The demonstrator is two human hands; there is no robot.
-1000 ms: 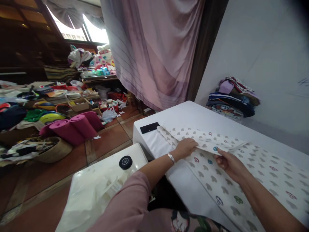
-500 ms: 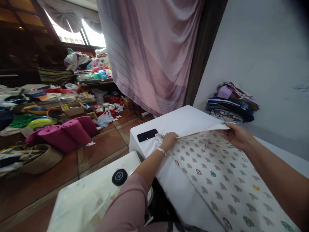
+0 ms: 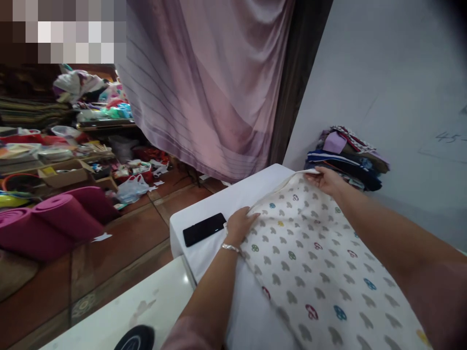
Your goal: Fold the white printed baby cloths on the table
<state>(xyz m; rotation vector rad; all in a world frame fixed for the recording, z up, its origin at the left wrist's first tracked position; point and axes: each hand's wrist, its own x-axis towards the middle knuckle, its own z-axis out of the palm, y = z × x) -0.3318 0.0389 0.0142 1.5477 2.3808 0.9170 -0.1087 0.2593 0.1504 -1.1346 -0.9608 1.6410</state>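
Note:
A white cloth [image 3: 306,253] printed with grey heart-like shapes and small coloured motifs lies over a white-covered surface [image 3: 215,194]. My left hand [image 3: 241,224], with a silvery bracelet at the wrist, grips the cloth near its left far corner. At the far right corner, my right hand [image 3: 324,181] pinches the edge between thumb and fingers. Between the hands the far edge is stretched and slightly slack. Just left of my left hand rests a black phone [image 3: 204,229], close to the cloth's corner.
A white tabletop [image 3: 146,296] with a round black object [image 3: 135,338] stands at lower left. Folded clothes [image 3: 346,155] are stacked by the wall. A pink curtain [image 3: 219,87] hangs behind. Pink rolled mats [image 3: 69,214] and clutter cover the floor at left.
Both hands have moved the cloth's far edge farther away, and more of its printed face now shows flat. The view has turned and come closer to the phone.

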